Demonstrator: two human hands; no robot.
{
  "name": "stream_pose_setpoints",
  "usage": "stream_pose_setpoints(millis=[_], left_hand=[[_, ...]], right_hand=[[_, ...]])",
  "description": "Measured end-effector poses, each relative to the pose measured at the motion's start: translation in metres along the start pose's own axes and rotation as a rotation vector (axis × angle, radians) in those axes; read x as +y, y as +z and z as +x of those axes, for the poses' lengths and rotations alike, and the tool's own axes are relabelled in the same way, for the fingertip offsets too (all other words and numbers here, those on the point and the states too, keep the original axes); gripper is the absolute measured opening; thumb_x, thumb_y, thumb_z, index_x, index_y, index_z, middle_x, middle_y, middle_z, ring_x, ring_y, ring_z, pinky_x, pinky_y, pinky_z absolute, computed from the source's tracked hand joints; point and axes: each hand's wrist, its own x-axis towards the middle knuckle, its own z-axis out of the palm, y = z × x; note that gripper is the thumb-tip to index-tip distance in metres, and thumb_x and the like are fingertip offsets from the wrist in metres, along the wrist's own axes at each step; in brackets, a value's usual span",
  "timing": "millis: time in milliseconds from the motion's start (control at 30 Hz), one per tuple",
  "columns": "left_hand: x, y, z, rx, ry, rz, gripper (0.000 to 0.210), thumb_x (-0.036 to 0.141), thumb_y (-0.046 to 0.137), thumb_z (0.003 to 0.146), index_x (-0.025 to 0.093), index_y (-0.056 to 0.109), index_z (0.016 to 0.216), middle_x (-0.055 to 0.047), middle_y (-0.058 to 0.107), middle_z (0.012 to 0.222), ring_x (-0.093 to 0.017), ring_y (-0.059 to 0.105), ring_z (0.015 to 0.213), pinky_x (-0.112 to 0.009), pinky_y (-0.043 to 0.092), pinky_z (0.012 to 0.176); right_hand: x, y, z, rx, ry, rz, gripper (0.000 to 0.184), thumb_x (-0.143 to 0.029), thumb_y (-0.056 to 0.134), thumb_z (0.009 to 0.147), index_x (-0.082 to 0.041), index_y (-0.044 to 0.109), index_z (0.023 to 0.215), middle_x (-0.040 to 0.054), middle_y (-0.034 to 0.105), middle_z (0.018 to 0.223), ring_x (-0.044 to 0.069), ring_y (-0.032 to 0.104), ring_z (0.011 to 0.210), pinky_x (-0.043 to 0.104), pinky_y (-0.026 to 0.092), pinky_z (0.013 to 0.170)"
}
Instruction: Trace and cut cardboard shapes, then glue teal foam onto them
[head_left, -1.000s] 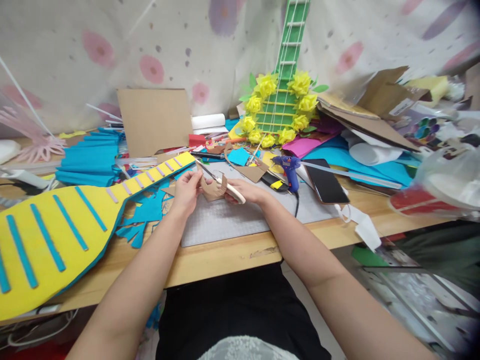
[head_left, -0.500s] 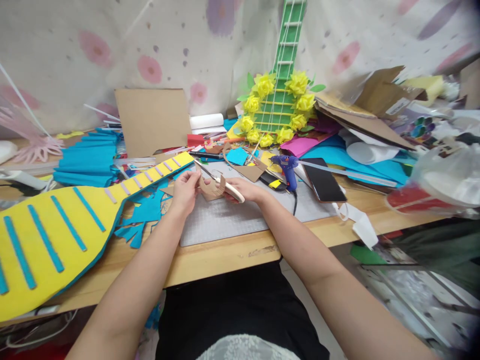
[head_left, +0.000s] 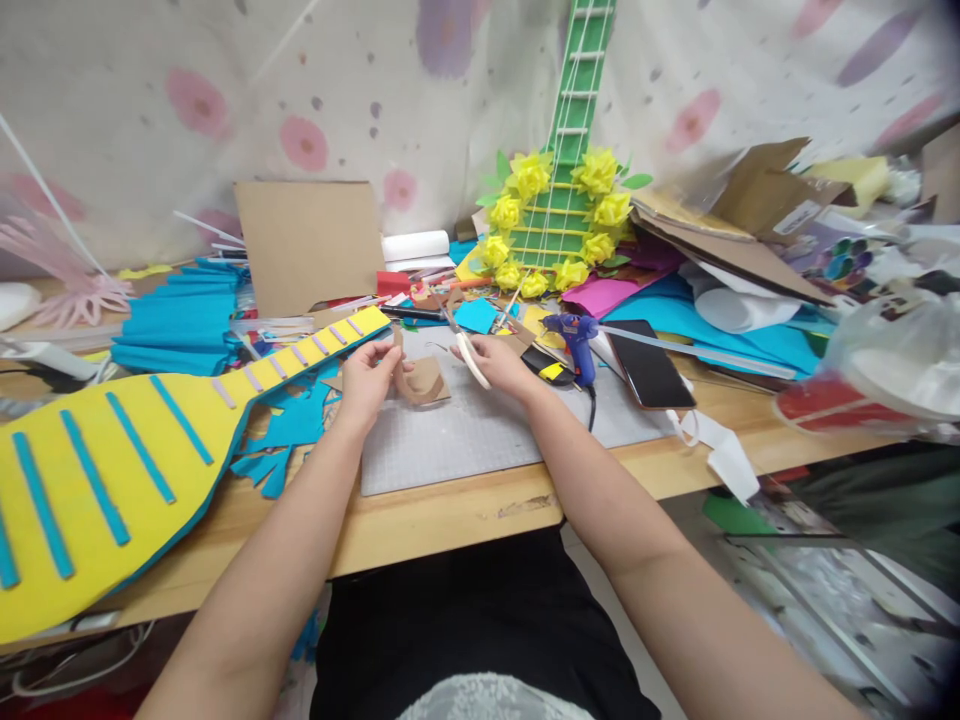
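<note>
Between the fingers of my left hand (head_left: 369, 378) is pinched a curved strip of brown cardboard (head_left: 399, 352). Just right of it, a small brown cardboard piece with a rounded cut edge (head_left: 429, 382) rests on the grey cutting mat (head_left: 450, 440); whether the strip still joins it I cannot tell. My right hand (head_left: 496, 362) grips white-handled scissors (head_left: 472, 360), their blades pointing away from me and apart from the cardboard. At the left lies a yellow guitar-shaped board (head_left: 135, 460) with blue and lilac strips, its neck reaching close to my left hand.
Behind the mat stands a green guitar shape (head_left: 566, 150) ringed with yellow paper flowers. A blue glue gun (head_left: 576, 345) and a black phone (head_left: 649, 365) lie right of my right hand. Blue scraps (head_left: 289, 425) sit by the yellow neck. A cardboard sheet (head_left: 309, 248) leans at the back.
The scissors have come away from the cardboard and turned their blades forward with my right hand. The cardboard piece now rests on the mat, and my left hand holds up the curved strip.
</note>
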Motion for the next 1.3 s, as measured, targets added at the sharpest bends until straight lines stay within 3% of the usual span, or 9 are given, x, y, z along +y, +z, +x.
stream_pose_setpoints(millis=[100,233,467,633,933,1100,1200,1300], left_hand=[[0.001,-0.003,0.003,0.002,0.018,0.027,0.02,0.022,0.073,0.059,0.014,0.065,0.076,-0.002,0.066,0.071,-0.013,0.064,0.059,-0.021,0.049,0.053],[0.006,-0.003,0.002,0.014,0.01,0.017,0.018,0.014,0.073,0.057,0.014,0.068,0.074,-0.004,0.068,0.072,-0.014,0.065,0.064,-0.021,0.049,0.055],[0.006,-0.002,0.0,0.023,-0.012,-0.019,0.022,0.011,0.074,0.054,0.014,0.069,0.075,-0.004,0.069,0.072,-0.015,0.066,0.064,-0.024,0.052,0.059],[0.008,-0.003,0.001,0.084,-0.047,-0.028,0.022,0.017,0.077,0.054,0.013,0.066,0.073,-0.004,0.068,0.066,-0.016,0.066,0.06,-0.027,0.053,0.059],[0.008,-0.002,0.001,0.118,-0.076,-0.034,0.022,0.018,0.075,0.054,0.014,0.063,0.072,-0.003,0.066,0.065,-0.016,0.065,0.059,-0.022,0.048,0.049],[0.004,-0.004,0.006,0.178,-0.109,-0.107,0.019,0.016,0.07,0.058,0.015,0.056,0.071,0.001,0.062,0.063,-0.013,0.065,0.057,-0.018,0.046,0.049],[0.003,-0.004,0.009,0.214,-0.086,-0.174,0.019,0.015,0.068,0.06,0.016,0.054,0.073,0.002,0.06,0.064,-0.012,0.065,0.058,-0.017,0.046,0.048],[0.005,-0.006,0.011,0.265,-0.033,-0.231,0.018,0.015,0.066,0.062,0.016,0.052,0.074,0.002,0.06,0.068,-0.011,0.066,0.061,-0.016,0.047,0.05]], right_hand=[[0.002,-0.008,0.0,0.113,0.126,-0.32,0.041,-0.054,0.048,0.082,-0.017,0.063,0.09,0.0131,0.067,0.093,0.026,0.062,0.089,0.033,0.042,0.074],[0.002,-0.014,-0.002,0.126,0.184,-0.464,0.035,-0.047,0.052,0.079,-0.018,0.064,0.096,0.0136,0.068,0.095,0.026,0.062,0.089,0.033,0.043,0.074],[0.003,-0.016,-0.002,0.143,0.168,-0.442,0.03,-0.042,0.057,0.076,-0.018,0.065,0.093,0.0138,0.068,0.094,0.028,0.061,0.092,0.036,0.042,0.077],[0.008,-0.018,-0.002,0.249,0.143,-0.395,0.031,-0.041,0.057,0.077,-0.018,0.065,0.097,0.0113,0.068,0.098,0.025,0.061,0.092,0.034,0.043,0.079],[0.001,-0.015,-0.004,0.265,0.131,-0.379,0.032,-0.037,0.057,0.077,-0.02,0.064,0.103,0.0111,0.067,0.102,0.027,0.06,0.096,0.036,0.043,0.08],[0.003,-0.007,-0.001,0.22,0.099,-0.252,0.03,-0.041,0.058,0.075,-0.021,0.061,0.096,0.0073,0.066,0.096,0.023,0.059,0.09,0.032,0.041,0.077],[0.003,-0.002,0.0,0.172,0.094,-0.004,0.034,-0.049,0.061,0.07,-0.019,0.053,0.086,0.0021,0.061,0.084,0.016,0.055,0.077,0.027,0.038,0.069],[-0.002,0.0,-0.003,0.029,0.024,0.229,0.041,-0.055,0.06,0.069,-0.018,0.046,0.083,-0.0011,0.054,0.077,0.012,0.047,0.069,0.024,0.035,0.063]])
